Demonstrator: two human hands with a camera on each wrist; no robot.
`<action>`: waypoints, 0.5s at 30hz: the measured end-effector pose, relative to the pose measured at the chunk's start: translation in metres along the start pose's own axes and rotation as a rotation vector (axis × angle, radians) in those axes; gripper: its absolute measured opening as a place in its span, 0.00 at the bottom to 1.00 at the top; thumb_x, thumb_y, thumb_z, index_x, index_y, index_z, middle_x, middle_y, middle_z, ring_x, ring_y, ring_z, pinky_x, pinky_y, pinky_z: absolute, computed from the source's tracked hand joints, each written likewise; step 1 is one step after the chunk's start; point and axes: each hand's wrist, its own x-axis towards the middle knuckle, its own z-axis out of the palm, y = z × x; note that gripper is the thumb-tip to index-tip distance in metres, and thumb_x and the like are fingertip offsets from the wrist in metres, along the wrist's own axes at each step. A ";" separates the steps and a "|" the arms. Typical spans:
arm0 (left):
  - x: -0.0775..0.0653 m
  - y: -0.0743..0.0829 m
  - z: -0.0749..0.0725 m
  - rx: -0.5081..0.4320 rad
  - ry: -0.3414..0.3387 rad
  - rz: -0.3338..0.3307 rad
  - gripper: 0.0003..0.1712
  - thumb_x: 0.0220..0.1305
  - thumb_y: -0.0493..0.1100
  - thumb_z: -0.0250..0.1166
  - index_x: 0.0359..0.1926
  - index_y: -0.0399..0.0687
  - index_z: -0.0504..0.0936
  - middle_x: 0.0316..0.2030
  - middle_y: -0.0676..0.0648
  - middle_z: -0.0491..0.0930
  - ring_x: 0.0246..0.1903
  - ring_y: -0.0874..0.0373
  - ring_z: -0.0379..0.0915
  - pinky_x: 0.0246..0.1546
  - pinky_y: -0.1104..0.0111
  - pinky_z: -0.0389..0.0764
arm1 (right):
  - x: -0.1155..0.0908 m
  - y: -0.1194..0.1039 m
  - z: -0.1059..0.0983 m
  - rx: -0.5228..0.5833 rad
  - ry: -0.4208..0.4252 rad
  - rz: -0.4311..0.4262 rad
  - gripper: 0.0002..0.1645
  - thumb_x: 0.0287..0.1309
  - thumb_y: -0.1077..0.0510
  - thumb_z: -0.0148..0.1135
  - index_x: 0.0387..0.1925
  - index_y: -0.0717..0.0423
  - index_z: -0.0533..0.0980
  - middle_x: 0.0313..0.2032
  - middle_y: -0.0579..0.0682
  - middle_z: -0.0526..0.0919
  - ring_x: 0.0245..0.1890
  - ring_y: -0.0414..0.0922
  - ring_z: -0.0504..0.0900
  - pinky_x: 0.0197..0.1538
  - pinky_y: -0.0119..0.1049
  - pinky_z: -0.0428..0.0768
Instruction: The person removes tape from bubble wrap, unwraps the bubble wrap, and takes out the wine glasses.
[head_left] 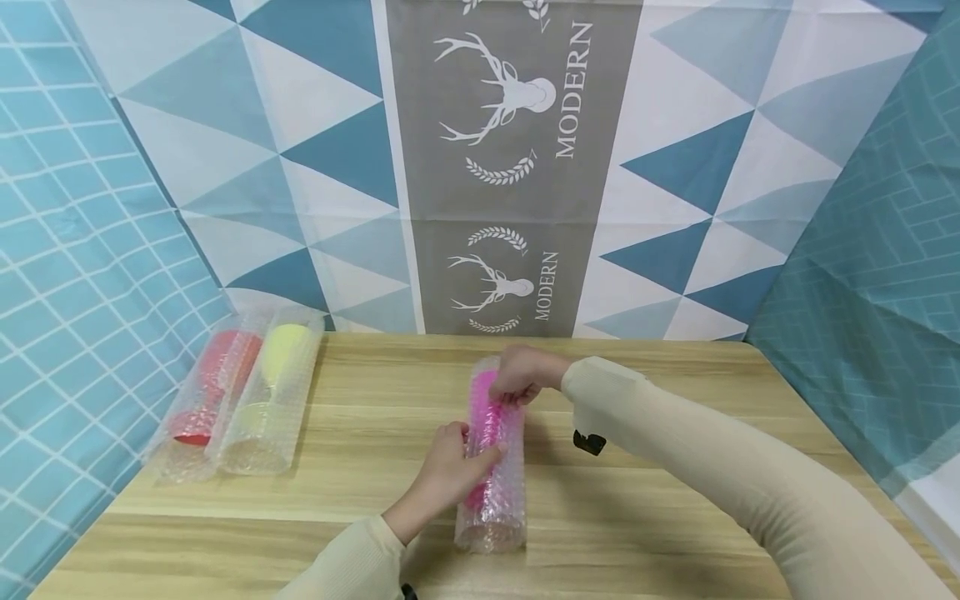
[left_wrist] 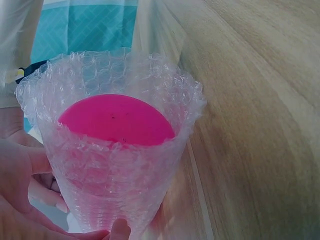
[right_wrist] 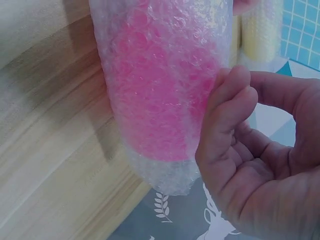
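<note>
A bright pink object with a flat round end (left_wrist: pixel 117 120) lies inside a tube of clear bubble wrap (head_left: pixel 491 533) on the table. The tube points away from me, and its near end gapes past the pink end. My left hand (head_left: pixel 450 471) grips the tube around its middle, thumb over the top and fingers at the left side. At the far end, my right hand (head_left: pixel 517 375) bends over the wrap. Its thumb and curled fingers (right_wrist: pixel 227 107) pinch at the wrap's side in the right wrist view.
On the wooden table (head_left: pixel 375 500), at the left, lie two more bubble-wrapped things side by side, one red (head_left: pixel 217 375) and one yellow (head_left: pixel 285 350). A patterned cloth (head_left: pixel 510 167) hangs behind the table, with blue-green cloths at both sides.
</note>
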 end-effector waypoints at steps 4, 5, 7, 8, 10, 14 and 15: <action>0.000 0.000 0.001 -0.023 -0.008 -0.014 0.40 0.57 0.51 0.66 0.58 0.22 0.65 0.52 0.30 0.71 0.43 0.45 0.76 0.40 0.57 0.85 | -0.001 0.005 0.000 0.011 0.017 -0.025 0.15 0.51 0.62 0.64 0.13 0.55 0.73 0.13 0.45 0.76 0.12 0.36 0.70 0.19 0.22 0.72; 0.000 0.000 0.001 -0.028 -0.010 -0.018 0.39 0.58 0.51 0.66 0.58 0.23 0.65 0.51 0.30 0.71 0.42 0.46 0.76 0.39 0.58 0.85 | -0.001 0.006 0.000 0.013 0.025 -0.032 0.16 0.51 0.62 0.65 0.12 0.55 0.73 0.13 0.45 0.76 0.12 0.36 0.71 0.19 0.23 0.72; 0.000 0.000 0.001 -0.038 -0.012 -0.019 0.38 0.57 0.50 0.66 0.57 0.23 0.66 0.51 0.31 0.72 0.41 0.48 0.76 0.37 0.60 0.85 | -0.003 0.008 0.000 0.017 0.038 -0.042 0.16 0.51 0.62 0.65 0.12 0.55 0.72 0.13 0.45 0.76 0.13 0.36 0.71 0.19 0.23 0.73; 0.001 0.000 0.002 -0.041 -0.014 -0.021 0.37 0.57 0.49 0.66 0.57 0.23 0.66 0.50 0.31 0.72 0.40 0.48 0.76 0.36 0.61 0.85 | -0.004 0.008 -0.001 0.012 0.044 -0.049 0.16 0.51 0.62 0.65 0.12 0.55 0.72 0.13 0.45 0.76 0.13 0.36 0.71 0.19 0.23 0.73; 0.001 0.000 0.002 -0.052 -0.019 -0.025 0.36 0.57 0.47 0.65 0.56 0.24 0.66 0.49 0.32 0.72 0.39 0.49 0.76 0.35 0.63 0.85 | -0.005 0.009 -0.001 0.007 0.050 -0.060 0.16 0.51 0.62 0.64 0.12 0.55 0.72 0.14 0.45 0.76 0.13 0.36 0.71 0.20 0.23 0.74; 0.001 0.000 0.003 -0.063 -0.026 -0.029 0.34 0.56 0.45 0.65 0.56 0.24 0.66 0.48 0.33 0.72 0.37 0.50 0.75 0.33 0.64 0.85 | -0.008 0.010 -0.002 -0.010 0.053 -0.070 0.16 0.52 0.61 0.63 0.12 0.54 0.71 0.14 0.45 0.75 0.14 0.36 0.71 0.20 0.23 0.74; 0.001 0.000 0.003 -0.061 -0.025 -0.027 0.34 0.56 0.45 0.65 0.56 0.24 0.66 0.48 0.33 0.72 0.37 0.50 0.75 0.33 0.64 0.85 | -0.009 0.011 -0.003 -0.009 0.052 -0.070 0.16 0.52 0.61 0.63 0.12 0.54 0.71 0.14 0.45 0.75 0.13 0.36 0.71 0.20 0.23 0.74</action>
